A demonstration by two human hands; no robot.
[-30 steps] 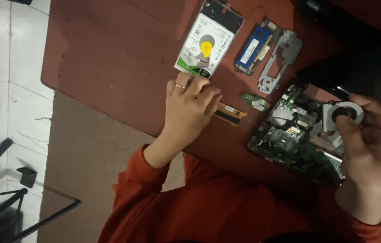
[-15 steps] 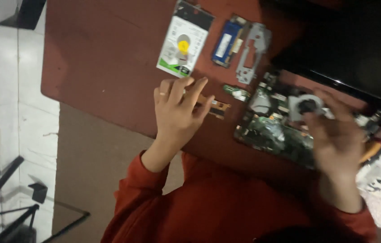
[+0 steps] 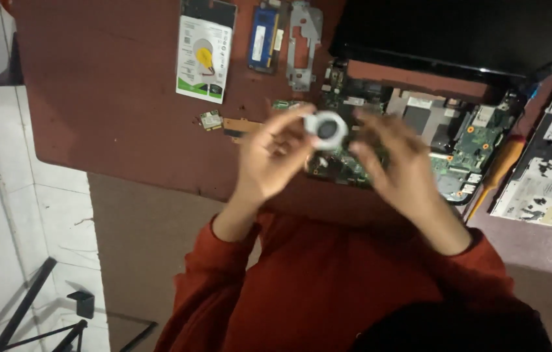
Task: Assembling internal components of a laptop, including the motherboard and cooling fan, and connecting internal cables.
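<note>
Green circuit board (image 3: 458, 140) under hands | hard drive (image 3: 205, 57), memory stick (image 3: 264, 38) beyond

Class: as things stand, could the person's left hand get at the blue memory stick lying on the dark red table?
Probably yes: the blue memory stick lies uncovered, but the left hand seems to grip the round grey fan.

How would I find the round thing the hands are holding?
Start at the dark red table and the green circuit board lying on it. Just above the board's left end, both hands meet around a small fan. It is the only round, pale grey part with a dark centre.
</note>
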